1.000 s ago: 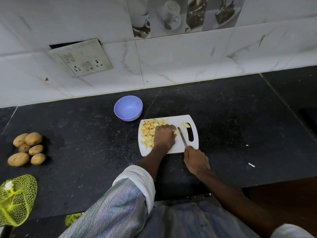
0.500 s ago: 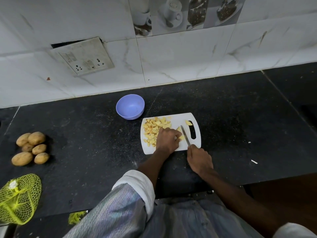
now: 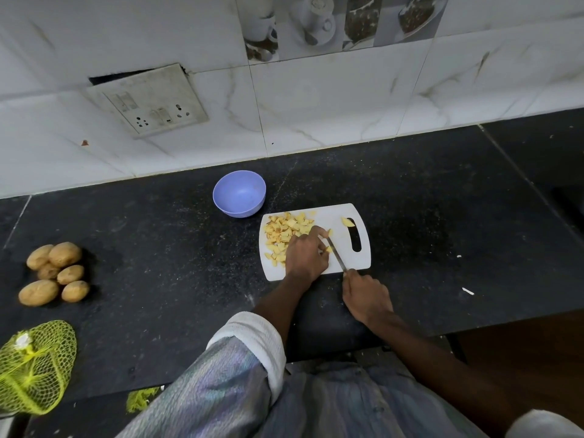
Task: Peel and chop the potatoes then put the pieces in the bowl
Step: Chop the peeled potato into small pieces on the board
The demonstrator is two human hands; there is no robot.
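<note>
Black stone forms the desk (image 3: 410, 191), the largest item we record, backed by one white tiled wall (image 3: 316, 99) carrying one switch plate (image 3: 148, 101). One yellow mesh bag (image 3: 34, 368) lies at the desk's near left edge. One white cutting board (image 3: 350, 257) sits at centre. One blue bowl (image 3: 239, 193) stands just beyond the board's far left corner, with no pieces inside. We count six whole unpeeled potatoes (image 3: 53, 273) grouped at the left, well apart from the board. One knife (image 3: 336, 254) lies with its blade angled across the board. Many chopped potato pieces (image 3: 284, 232) cover the board's left half; one piece (image 3: 347, 221) lies apart beside the handle slot. Our left hand (image 3: 305, 256) rests knuckles-up on the board, fingertips curled onto a potato section next to the blade. Our right hand (image 3: 366, 295) is wrapped round the knife handle at the board's near edge.
</note>
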